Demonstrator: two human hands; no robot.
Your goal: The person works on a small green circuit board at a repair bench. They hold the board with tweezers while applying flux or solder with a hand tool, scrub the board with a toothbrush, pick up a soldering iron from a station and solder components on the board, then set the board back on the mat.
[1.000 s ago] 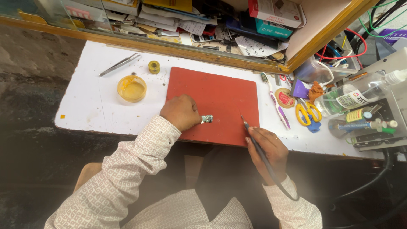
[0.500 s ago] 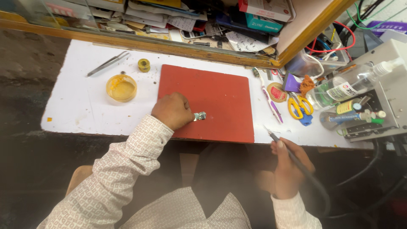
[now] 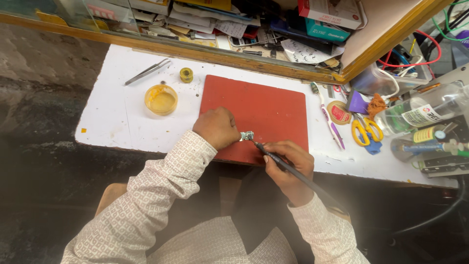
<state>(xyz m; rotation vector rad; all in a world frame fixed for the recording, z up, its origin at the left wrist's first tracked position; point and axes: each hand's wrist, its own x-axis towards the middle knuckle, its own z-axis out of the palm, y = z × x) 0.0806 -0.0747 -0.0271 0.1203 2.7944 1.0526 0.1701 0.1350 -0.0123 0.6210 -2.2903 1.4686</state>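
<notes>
— What is the left hand point(image 3: 216, 128) doing?

— Its fingers are pinched on a tiny shiny metal part point(image 3: 246, 136), holding it down on the near edge of the flat red square mat point(image 3: 264, 110).

— And the right hand point(image 3: 289, 164)?

— It is closed around a thin dark tool with a pointed tip point(image 3: 273, 159). The tip touches the metal part.

— What else is on the white table point(image 3: 115, 117)?

— A round yellow dish point(image 3: 161, 99) and silver tweezers point(image 3: 146, 72) on the far left. Yellow-handled scissors point(image 3: 365, 132) lie on the right.
</notes>
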